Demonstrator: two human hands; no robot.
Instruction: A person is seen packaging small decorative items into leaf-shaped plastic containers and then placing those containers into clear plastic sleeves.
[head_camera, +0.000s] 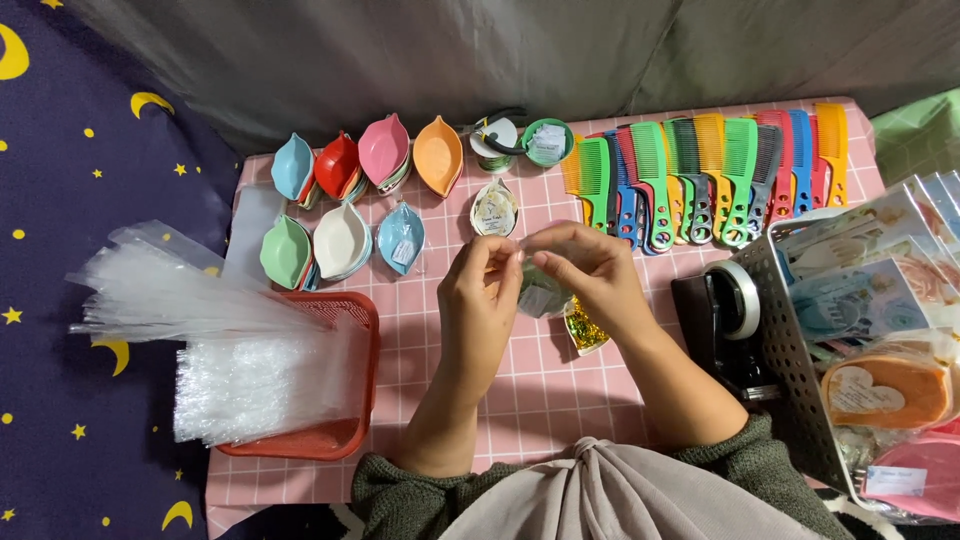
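Both hands pinch 1 clear packet over the pink checked table (520, 380).
Left hand (478, 300) and right hand (590, 275) clamp the clear packet (540, 285); white teardrop label (493, 210) just beyond, combs (700, 170) right.

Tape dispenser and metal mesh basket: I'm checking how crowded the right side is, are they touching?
Cannot tell. In the head view the black tape dispenser overlaps the metal mesh basket edge; no gap or contact shows plainly.
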